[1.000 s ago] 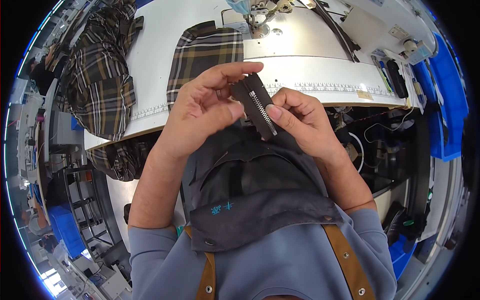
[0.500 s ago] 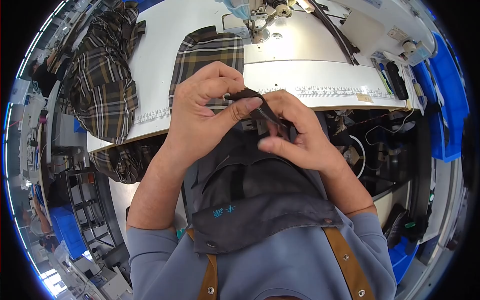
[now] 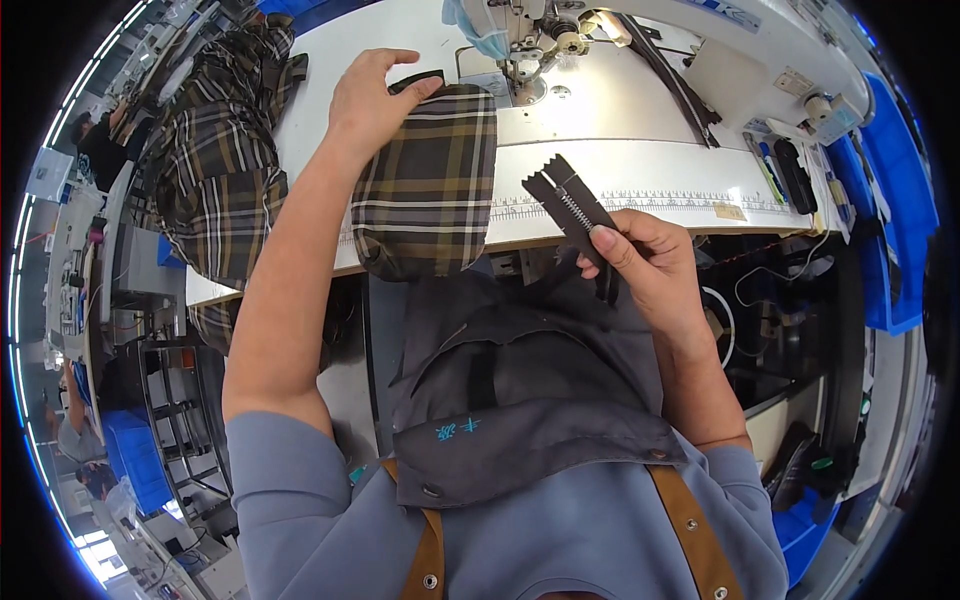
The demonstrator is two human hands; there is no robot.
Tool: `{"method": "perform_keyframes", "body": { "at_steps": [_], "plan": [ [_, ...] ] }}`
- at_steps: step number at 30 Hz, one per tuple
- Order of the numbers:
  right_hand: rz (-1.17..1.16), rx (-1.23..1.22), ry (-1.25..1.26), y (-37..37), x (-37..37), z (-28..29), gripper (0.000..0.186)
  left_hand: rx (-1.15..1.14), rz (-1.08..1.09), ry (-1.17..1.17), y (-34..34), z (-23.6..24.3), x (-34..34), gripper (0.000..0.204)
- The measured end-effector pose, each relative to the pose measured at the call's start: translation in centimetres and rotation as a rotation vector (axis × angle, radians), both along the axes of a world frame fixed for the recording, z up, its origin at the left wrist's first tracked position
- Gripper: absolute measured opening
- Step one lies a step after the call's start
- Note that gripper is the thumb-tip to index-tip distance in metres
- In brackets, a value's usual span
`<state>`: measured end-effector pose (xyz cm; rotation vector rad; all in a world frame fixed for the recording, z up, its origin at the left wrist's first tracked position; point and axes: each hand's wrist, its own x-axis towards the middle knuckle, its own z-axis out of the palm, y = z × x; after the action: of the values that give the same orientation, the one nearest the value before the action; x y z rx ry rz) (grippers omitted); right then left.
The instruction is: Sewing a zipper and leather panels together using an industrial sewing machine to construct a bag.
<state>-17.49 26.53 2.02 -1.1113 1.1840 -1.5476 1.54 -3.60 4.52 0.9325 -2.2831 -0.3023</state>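
Observation:
My right hand [image 3: 655,265] pinches a short dark zipper [image 3: 568,200] between thumb and fingers, just in front of the table edge. Its metal teeth show, and its upper end with notched tape edges points up and left. My left hand [image 3: 368,108] reaches over the table, thumb and fingers apart. That thumb lies by the dark top edge of a plaid fabric piece [image 3: 430,180], which hangs partly over the front edge. Whether the thumb presses on the cloth, I cannot tell.
A sewing machine [image 3: 525,65] stands beyond the plaid piece. More plaid cloth [image 3: 215,175] is heaped at the left. Several long dark zippers [image 3: 680,85] lie right of the needle area. A printed ruler strip [image 3: 650,202] runs along the front edge. Blue bins [image 3: 885,200] sit at far right.
My left hand has let go of the zipper and moved up and left to the plaid piece. The right hand now holds the zipper alone, lower and farther right. The plaid piece reaches nearer me.

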Motion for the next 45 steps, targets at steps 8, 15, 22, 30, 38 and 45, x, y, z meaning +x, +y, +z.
{"method": "perform_keyframes", "body": {
  "at_steps": [8,15,22,30,38,45],
  "plan": [
    [-0.052,0.034,0.007,0.6,-1.1,0.0,0.021,0.442,-0.040,-0.203,-3.2,-2.9,-2.0,0.045],
    [-0.177,0.104,0.136,-0.7,-2.5,0.2,0.019,0.783,-0.398,0.009,7.2,1.7,1.8,0.024],
    [-0.065,0.026,0.341,-2.4,0.3,1.7,0.017,0.608,-0.495,0.008,13.8,6.4,3.3,0.016],
    [-0.023,-0.093,0.481,-2.6,1.3,3.4,0.017,0.574,-0.445,0.100,13.9,6.2,3.3,0.026],
    [0.024,-0.022,0.338,-2.5,1.2,3.5,0.017,0.640,-0.487,0.091,13.6,5.9,3.6,0.028],
    [0.004,-0.081,0.466,-2.6,0.9,3.4,0.016,0.727,-0.435,0.064,13.9,6.2,3.4,0.024]
  ]
}}
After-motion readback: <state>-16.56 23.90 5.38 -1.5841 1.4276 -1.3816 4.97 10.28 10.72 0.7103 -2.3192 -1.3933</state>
